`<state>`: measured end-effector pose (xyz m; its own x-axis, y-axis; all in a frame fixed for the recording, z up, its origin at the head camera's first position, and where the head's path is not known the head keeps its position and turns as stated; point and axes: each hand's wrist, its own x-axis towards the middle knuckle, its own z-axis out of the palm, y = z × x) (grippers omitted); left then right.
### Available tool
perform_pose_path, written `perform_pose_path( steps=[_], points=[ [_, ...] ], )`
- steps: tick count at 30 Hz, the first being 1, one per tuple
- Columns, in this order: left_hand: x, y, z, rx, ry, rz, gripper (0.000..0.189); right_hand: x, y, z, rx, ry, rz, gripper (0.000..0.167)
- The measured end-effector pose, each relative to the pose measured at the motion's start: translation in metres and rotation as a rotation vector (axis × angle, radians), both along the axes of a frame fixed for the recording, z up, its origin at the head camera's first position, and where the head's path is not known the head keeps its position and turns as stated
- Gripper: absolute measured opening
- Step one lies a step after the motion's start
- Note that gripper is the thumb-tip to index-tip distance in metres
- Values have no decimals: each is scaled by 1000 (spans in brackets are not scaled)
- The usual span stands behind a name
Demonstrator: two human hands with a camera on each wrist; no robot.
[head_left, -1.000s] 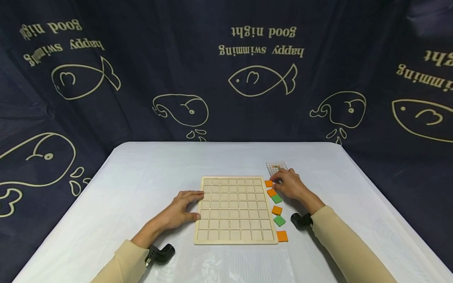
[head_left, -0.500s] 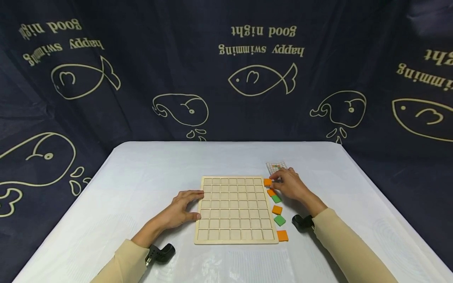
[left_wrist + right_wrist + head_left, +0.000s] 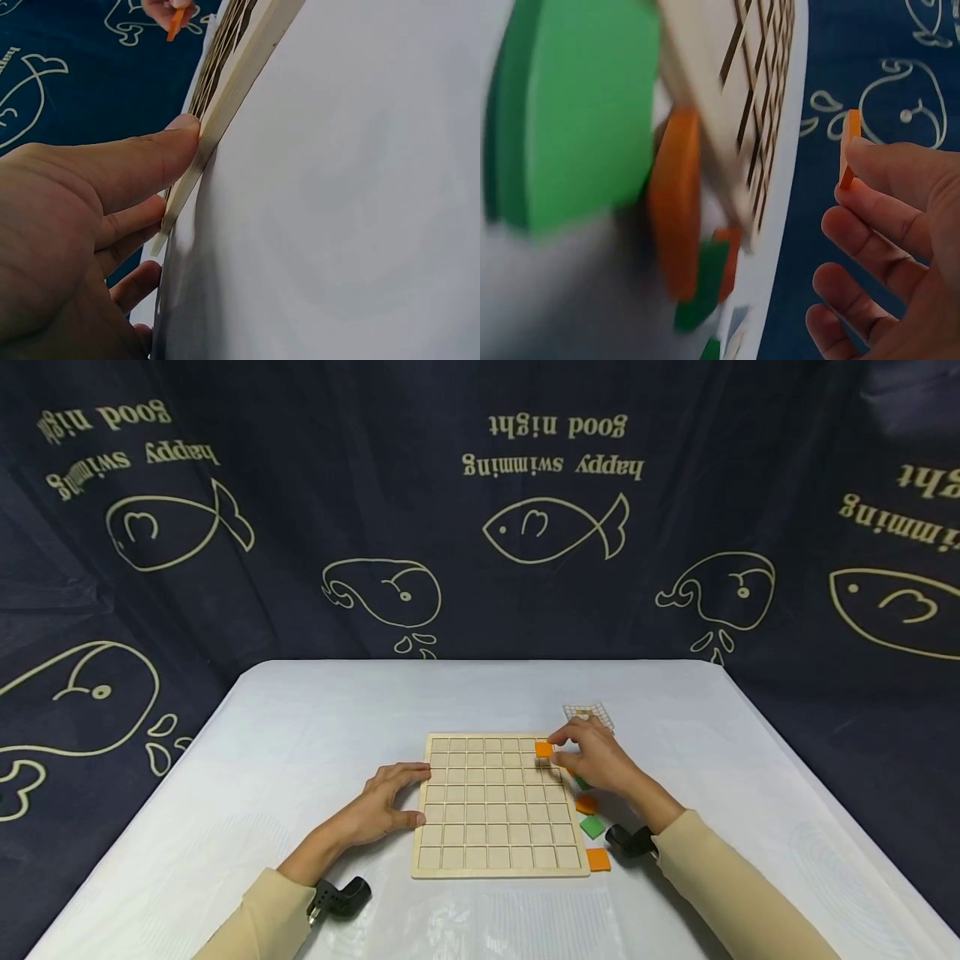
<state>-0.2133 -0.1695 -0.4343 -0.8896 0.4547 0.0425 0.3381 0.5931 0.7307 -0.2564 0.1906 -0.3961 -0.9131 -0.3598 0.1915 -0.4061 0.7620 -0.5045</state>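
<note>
My right hand pinches an orange square tile between thumb and fingers, over the far right cells of the wooden grid board. In the right wrist view the tile stands edge-on at the fingertips, with the other fingers loosely bent below. My left hand rests at the board's left edge, its thumb and fingers spread along the rim. The left wrist view shows that thumb against the side of the board.
Right of the board lie loose tiles: an orange one, a green one and another orange one, with more partly hidden under the right hand. A small card with a grid pattern lies behind that hand. A dark printed curtain hangs beyond the white table.
My right hand has lifted the orange tile from beside the board's far right corner and carried it left over the grid. The left hand has stayed in place.
</note>
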Motion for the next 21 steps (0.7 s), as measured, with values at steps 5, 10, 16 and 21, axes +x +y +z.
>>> perform_pose_path(
  steps=[5, 10, 16, 21],
  points=[
    [0, 0, 0, 6, 1, -3, 63, 7, -14, 4, -8, 28, 22, 22],
    [1, 0, 0, 8, 6, -7, 63, 13, -28, 6, -15, 28, 42, 22],
    [1, 0, 1, 16, -3, -3, 62, 17, -44, 8, 11, 46, 49, 22],
    [0, 1, 1, 14, -5, 2, 62, 17, -57, 9, 28, 51, 36, 21]
  ],
)
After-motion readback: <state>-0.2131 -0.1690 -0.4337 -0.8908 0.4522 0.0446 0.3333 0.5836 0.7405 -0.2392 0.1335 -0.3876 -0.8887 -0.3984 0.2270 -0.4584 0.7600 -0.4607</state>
